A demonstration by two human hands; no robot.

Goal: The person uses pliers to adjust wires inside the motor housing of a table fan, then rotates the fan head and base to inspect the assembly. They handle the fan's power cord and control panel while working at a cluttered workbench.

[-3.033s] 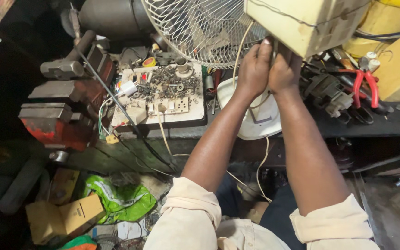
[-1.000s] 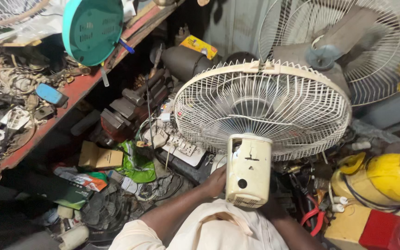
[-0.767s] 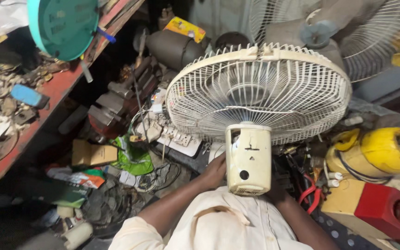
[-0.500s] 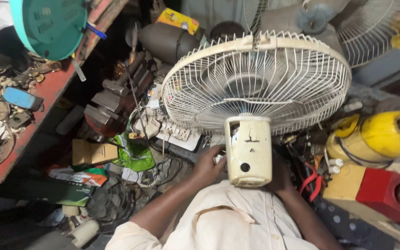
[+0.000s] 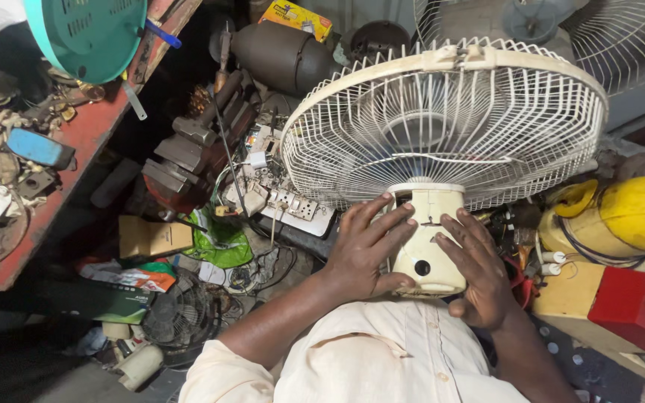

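Observation:
A cream table fan with a white wire guard is tipped up in front of me, its guard facing away. Its cream motor housing sits between my hands. My left hand wraps the housing's left side, fingers spread over its top. My right hand presses flat against the right side. Both hands grip the housing and carry the fan's weight.
A red shelf of parts runs along the left, under a teal round cover. A bench vise, a switchboard with wires, a yellow motor casing and a red box crowd the bench. Another fan guard stands behind.
The fan was swung up from the bench and now stands tilted before me. My hands slid from beneath the housing to grip both of its sides.

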